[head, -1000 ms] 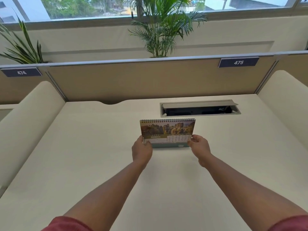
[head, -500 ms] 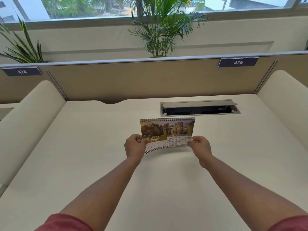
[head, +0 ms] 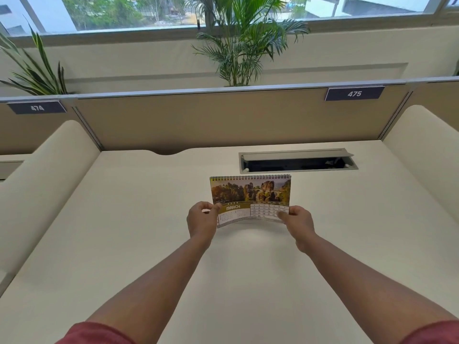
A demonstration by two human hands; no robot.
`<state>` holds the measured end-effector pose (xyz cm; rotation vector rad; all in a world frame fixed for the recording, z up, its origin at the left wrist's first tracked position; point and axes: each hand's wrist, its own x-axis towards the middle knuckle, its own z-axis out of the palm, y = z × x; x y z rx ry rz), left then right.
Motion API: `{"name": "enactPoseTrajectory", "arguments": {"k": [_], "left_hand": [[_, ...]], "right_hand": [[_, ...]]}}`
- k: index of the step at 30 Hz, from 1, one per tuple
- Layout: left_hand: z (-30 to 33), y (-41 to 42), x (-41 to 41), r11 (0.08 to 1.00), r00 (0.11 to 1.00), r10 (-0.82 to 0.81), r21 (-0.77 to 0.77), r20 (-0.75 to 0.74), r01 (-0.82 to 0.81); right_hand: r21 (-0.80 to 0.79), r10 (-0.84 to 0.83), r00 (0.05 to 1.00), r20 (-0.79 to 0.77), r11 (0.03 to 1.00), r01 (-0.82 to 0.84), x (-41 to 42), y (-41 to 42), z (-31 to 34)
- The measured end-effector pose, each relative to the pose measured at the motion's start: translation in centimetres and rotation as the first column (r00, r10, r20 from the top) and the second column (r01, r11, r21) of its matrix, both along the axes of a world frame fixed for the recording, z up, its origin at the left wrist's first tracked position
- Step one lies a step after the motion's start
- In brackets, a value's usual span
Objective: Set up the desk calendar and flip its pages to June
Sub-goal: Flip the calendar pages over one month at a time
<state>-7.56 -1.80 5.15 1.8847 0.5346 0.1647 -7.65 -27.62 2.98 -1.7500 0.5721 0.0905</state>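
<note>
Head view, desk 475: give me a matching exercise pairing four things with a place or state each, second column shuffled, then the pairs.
Things:
1. calendar page
2. left hand
3. cable hatch
4. palm plant

Places or states:
A. lid open, set into the desk behind the calendar
B. beyond the partition, by the window
C. shows MARCH, lower edge bowed
D. pinching the page's lower left corner

Pairs: 1-C, 2-D, 3-A, 4-B
</note>
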Motion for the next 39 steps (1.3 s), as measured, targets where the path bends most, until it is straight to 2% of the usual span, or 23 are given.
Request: {"name": "enactPoseTrajectory", "arguments": {"k": [3,7,15,18,21,24,25,26,27,30,32,33,35,36,37,39], "left_hand": [[0.1,-0.1,-0.1,0.999,1.0,-0.017,-0.026,0.006,0.017],[0.3,0.4,0.0,0.985,0.999,-0.044,-0.167,0.007,0.045],[0.1,0.6,0.1,0.985,0.996,-0.09,-0.142,0.029,0.093],[0.1,0.4,-0.1,0.978,0.995,-0.099,-0.183,0.033,0.103],[0.3,0.3,0.2,0.939,0.995,-0.099,-0.332,-0.01,0.09],[0.5,1.1,0.9,0.775,0.993,-0.01,-0.628,-0.12,-0.068],[0.5,1.4,1.1,0.726,0.989,0.023,-0.678,-0.143,-0.115],[0.4,1.7,1.2,0.724,0.989,0.042,-0.678,-0.145,-0.13],[0.2,2.0,1.2,0.759,0.991,0.039,-0.642,-0.126,-0.111],[-0.3,2.1,1.7,0.943,0.997,-0.074,-0.324,0.036,0.082],[0.5,1.4,2.1,0.958,0.975,-0.174,-0.205,0.139,0.2],[1.4,0.9,2.4,0.935,0.972,-0.156,-0.29,0.176,0.203],[3.5,0.1,3.5,0.82,0.981,-0.064,-0.551,0.181,0.155],[4.2,0.0,4.1,0.799,0.98,-0.048,-0.582,0.194,0.154],[4.4,0.1,4.6,0.824,0.975,-0.067,-0.539,0.214,0.175],[4.5,0.3,4.8,0.881,0.948,-0.111,-0.412,0.299,0.233]], "right_hand": [[0.07,-0.002,1.0,0.023,0.998,0.0,-0.3,0.0,0.4],[0.164,0.061,0.998,0.006,0.985,-0.061,-0.7,0.0,0.9],[0.199,0.136,0.989,-0.051,0.972,-0.124,-1.0,-0.6,1.4],[0.256,0.131,0.991,-0.04,0.96,-0.117,-0.8,-0.7,2.2],[0.336,0.12,0.992,-0.035,0.936,-0.101,-0.6,-1.1,3.1],[0.48,0.118,0.991,-0.065,0.875,-0.073,-0.3,-1.4,4.1],[0.531,0.111,0.991,-0.075,0.846,-0.055,-0.1,-1.5,4.4],[0.577,0.108,0.991,-0.082,0.816,-0.042,0.0,-1.6,4.7],[0.612,0.111,0.99,-0.087,0.79,-0.035,0.2,-1.7,4.9],[0.683,0.136,0.986,-0.094,0.73,-0.035,0.8,-1.8,5.2],[0.705,0.148,0.986,-0.081,0.707,-0.049,0.9,-1.8,5.2],[0.715,0.157,0.986,-0.062,0.696,-0.066,1.0,-1.8,5.1],[0.745,0.16,0.987,-0.009,0.659,-0.1,1.1,-1.9,4.8],[0.761,0.133,0.991,0.005,0.643,-0.09,1.2,-2.0,4.7],[0.763,0.083,0.997,0.001,0.644,-0.055,1.3,-1.9,4.6],[0.692,-0.033,0.999,-0.017,0.721,0.035,1.8,-1.9,4.4]]}}
